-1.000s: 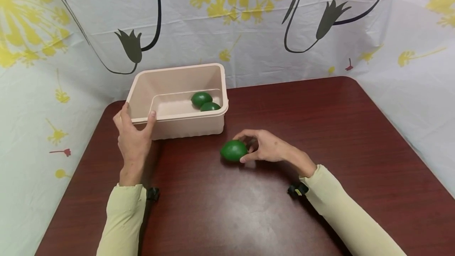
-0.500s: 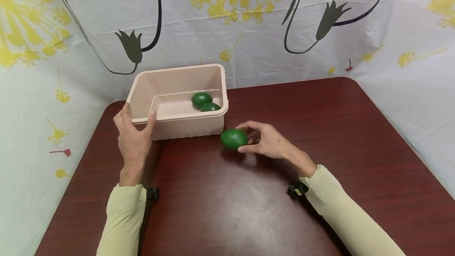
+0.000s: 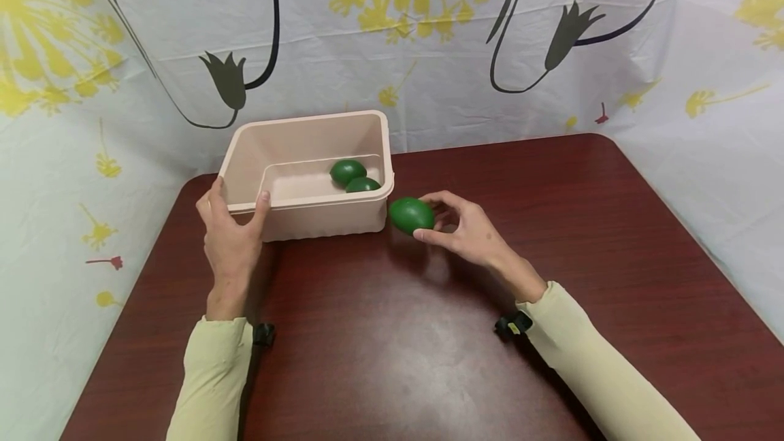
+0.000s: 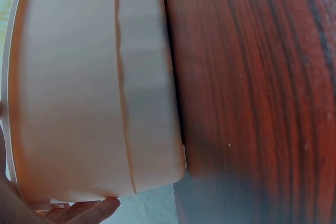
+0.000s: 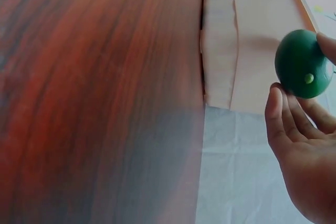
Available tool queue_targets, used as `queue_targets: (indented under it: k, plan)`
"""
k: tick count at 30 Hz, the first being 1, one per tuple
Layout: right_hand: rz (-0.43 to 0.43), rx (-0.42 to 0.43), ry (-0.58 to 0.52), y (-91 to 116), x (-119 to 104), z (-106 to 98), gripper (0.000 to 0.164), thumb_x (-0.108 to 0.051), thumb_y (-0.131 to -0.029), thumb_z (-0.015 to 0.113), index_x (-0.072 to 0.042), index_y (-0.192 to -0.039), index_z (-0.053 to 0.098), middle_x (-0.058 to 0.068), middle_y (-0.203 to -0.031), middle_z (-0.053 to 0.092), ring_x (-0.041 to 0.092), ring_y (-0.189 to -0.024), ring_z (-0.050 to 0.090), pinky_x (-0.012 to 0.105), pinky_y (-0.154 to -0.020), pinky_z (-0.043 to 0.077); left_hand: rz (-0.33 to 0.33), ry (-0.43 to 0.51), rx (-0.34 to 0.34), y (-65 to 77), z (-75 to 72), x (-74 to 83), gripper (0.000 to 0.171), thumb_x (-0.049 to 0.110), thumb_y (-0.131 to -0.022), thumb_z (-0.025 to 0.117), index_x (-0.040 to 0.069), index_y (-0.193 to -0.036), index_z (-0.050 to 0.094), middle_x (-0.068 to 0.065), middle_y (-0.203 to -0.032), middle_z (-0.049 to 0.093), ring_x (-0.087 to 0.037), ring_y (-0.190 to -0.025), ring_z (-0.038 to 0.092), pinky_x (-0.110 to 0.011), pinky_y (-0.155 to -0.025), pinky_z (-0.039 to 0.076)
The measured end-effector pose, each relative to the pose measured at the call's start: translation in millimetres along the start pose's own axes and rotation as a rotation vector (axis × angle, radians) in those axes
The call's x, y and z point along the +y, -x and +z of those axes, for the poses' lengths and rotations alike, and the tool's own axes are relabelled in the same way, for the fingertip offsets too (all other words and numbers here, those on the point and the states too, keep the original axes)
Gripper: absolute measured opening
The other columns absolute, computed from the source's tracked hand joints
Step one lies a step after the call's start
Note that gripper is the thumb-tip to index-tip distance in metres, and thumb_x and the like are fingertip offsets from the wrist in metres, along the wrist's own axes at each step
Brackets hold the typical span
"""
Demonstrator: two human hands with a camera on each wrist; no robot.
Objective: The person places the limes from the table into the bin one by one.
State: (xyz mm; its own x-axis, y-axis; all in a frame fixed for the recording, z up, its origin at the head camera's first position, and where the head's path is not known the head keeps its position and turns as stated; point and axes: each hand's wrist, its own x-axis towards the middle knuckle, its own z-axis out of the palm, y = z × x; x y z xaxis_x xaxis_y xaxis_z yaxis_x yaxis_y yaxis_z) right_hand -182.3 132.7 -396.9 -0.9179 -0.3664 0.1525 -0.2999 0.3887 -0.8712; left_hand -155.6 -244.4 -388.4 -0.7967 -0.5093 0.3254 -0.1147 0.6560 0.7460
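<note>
My right hand [image 3: 474,233] pinches a smooth dark green lime [image 3: 410,215] between thumb and fingers, raised off the table just beside the bin's front right corner. In the right wrist view a pale stem nub shows on the lime [image 5: 296,61], with fingertips under it. A beige plastic bin [image 3: 324,220] stands at the back left. Its front left corner is gripped by my left hand [image 3: 233,243], thumb over the front rim and fingers around the side. Inside the bin, toward its right end, lie two more limes, one lime [image 3: 348,172] behind the other [image 3: 363,184], partly hidden by the rim.
The dark red wooden table [image 3: 380,359] extends in front of the bin and to its right. A white cloth [image 3: 441,101] with yellow and grey flower prints hangs behind the table and along both sides. Each wrist wears a small black camera.
My right hand has lifted the lime off the table and carried it away from me, toward the bin's front right corner. The left hand and the bin have stayed in place.
</note>
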Motion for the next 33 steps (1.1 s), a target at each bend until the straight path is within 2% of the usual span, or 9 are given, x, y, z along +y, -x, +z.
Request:
queue_targets:
  k: [4, 11, 17, 25, 33]
  plan:
    - [-0.003, 0.036, -0.005, -0.8, -1.3, -1.1, 0.052, -0.027, -0.085, 0.087, -0.02, -0.131, 0.066, 0.005, -0.117, 0.07, 0.021, -0.095, 0.069, 0.04, -0.087, 0.059, -0.001, -0.003, 0.003, -0.3, 0.1, 0.0, 0.091, 0.068, -0.09, 0.064, 0.029, -0.165, 0.03, -0.006, -0.162, 0.035, -0.053, -0.128, 0.059, -0.068, -0.102, 0.043]
    - [-0.014, 0.097, -0.017, -1.6, -2.1, -3.7, 0.05, -0.026, -0.085, 0.086, -0.019, -0.13, 0.065, 0.005, -0.121, 0.068, 0.022, -0.094, 0.068, 0.03, -0.083, 0.058, -0.003, -0.006, -0.001, -0.3, 0.2, -0.5, 0.091, 0.068, -0.09, 0.064, 0.03, -0.165, 0.03, -0.005, -0.163, 0.035, -0.053, -0.127, 0.059, -0.067, -0.102, 0.043]
    - [-0.022, 0.15, -0.021, -3.2, -2.8, -6.7, 0.05, -0.028, -0.086, 0.085, -0.019, -0.13, 0.064, 0.005, -0.12, 0.068, 0.023, -0.091, 0.068, 0.027, -0.08, 0.056, -0.001, -0.001, -0.007, -0.1, 0.1, -1.3, 0.091, 0.068, -0.09, 0.064, 0.03, -0.165, 0.029, -0.004, -0.163, 0.035, -0.052, -0.128, 0.059, -0.068, -0.102, 0.043]
    - [-0.08, 0.239, -0.047, -6.8, -7.4, -7.1, 0.049, -0.026, -0.087, 0.083, -0.018, -0.131, 0.064, 0.005, -0.117, 0.069, 0.022, -0.086, 0.064, 0.023, -0.077, 0.052, 0.006, -0.001, 0.001, -0.7, 1.0, -1.9, 0.091, 0.068, -0.089, 0.064, 0.031, -0.165, 0.03, -0.003, -0.163, 0.035, -0.052, -0.127, 0.059, -0.067, -0.102, 0.043]
    - [-0.073, 0.272, -0.08, -11.0, -14.6, -4.7, 0.05, -0.029, -0.088, 0.082, -0.02, -0.134, 0.064, 0.006, -0.114, 0.07, 0.02, -0.088, 0.065, 0.023, -0.076, 0.051, 0.007, -0.004, 0.005, -0.7, 1.5, -2.7, 0.09, 0.068, -0.089, 0.064, 0.031, -0.165, 0.03, -0.004, -0.163, 0.035, -0.052, -0.127, 0.059, -0.067, -0.102, 0.043]
